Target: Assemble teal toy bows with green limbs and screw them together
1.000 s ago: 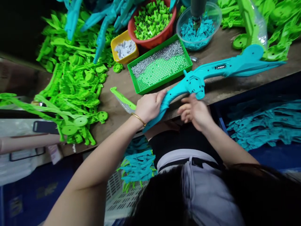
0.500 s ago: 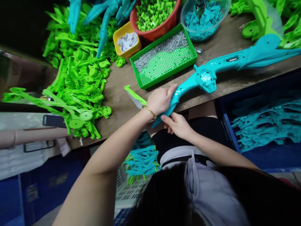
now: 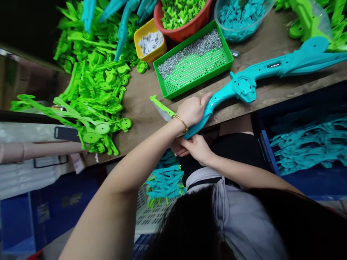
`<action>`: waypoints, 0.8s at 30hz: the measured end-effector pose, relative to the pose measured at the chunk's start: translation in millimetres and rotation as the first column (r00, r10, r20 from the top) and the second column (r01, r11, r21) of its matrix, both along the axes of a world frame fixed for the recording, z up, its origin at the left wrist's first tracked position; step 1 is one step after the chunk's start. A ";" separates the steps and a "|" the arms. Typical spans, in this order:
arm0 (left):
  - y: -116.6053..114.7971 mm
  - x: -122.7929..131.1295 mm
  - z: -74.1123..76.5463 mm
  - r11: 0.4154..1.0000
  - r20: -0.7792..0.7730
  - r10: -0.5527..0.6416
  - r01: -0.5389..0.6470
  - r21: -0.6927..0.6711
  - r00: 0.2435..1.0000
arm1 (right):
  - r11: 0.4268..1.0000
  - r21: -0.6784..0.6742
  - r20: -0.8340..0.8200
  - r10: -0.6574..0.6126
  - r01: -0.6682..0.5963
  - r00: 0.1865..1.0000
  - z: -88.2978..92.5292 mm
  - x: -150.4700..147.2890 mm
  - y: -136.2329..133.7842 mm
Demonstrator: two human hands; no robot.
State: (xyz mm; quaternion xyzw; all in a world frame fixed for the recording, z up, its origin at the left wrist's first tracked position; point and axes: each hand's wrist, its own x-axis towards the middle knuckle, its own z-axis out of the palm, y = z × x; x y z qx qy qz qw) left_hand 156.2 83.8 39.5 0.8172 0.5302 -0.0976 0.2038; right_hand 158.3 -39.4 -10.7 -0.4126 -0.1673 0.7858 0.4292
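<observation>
My left hand (image 3: 193, 109), with a gold bangle on the wrist, grips the near limb of a long teal plastic toy bow (image 3: 245, 85) that lies across the wooden table edge (image 3: 284, 92). My right hand (image 3: 195, 146) is below the table edge at the bow's near tip, fingers curled; what they hold is hidden. A green bow piece in a clear bag (image 3: 161, 105) lies just left of my left hand.
A green tray of small screws (image 3: 193, 63), a yellow tub (image 3: 150, 41), a red bowl of green parts (image 3: 181, 16) and a clear bowl of teal parts (image 3: 241, 14) stand behind. Green bow parts (image 3: 92, 90) pile at left. Teal parts fill a blue crate (image 3: 306, 144) at right.
My right hand dropped from beside the bow's middle to under the table edge at its near tip. The left hand kept its grip. The view shifted a little.
</observation>
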 end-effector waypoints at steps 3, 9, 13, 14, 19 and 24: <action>-3.0 0.2 0.4 1.000 -0.043 0.011 -0.011 0.008 0.999 | 1.000 -0.018 0.015 -0.006 0.007 1.000 0.0 -6.5 1.8; 0.0 -2.2 0.2 1.000 -0.089 0.002 -0.001 0.006 0.996 | 0.997 0.015 0.038 0.071 -0.072 0.997 -2.1 -4.2 6.1; 0.9 -2.5 -2.5 1.000 -0.086 0.000 0.001 0.016 0.996 | 0.993 0.008 0.074 0.120 -0.121 0.990 -2.0 -13.5 8.0; 0.7 -3.4 -2.6 1.000 -0.090 0.001 0.001 0.015 0.996 | 0.991 0.009 0.076 0.134 -0.135 0.988 -1.2 -12.8 7.8; 0.7 -22.0 6.2 0.999 -0.112 -0.042 0.044 0.022 0.993 | 0.974 0.043 0.115 0.217 -0.223 0.969 8.3 65.3 3.4; 6.3 -55.7 13.4 0.999 -0.217 -0.031 0.037 0.022 0.976 | 0.643 0.222 0.521 -0.714 0.733 0.468 21.8 216.4 0.3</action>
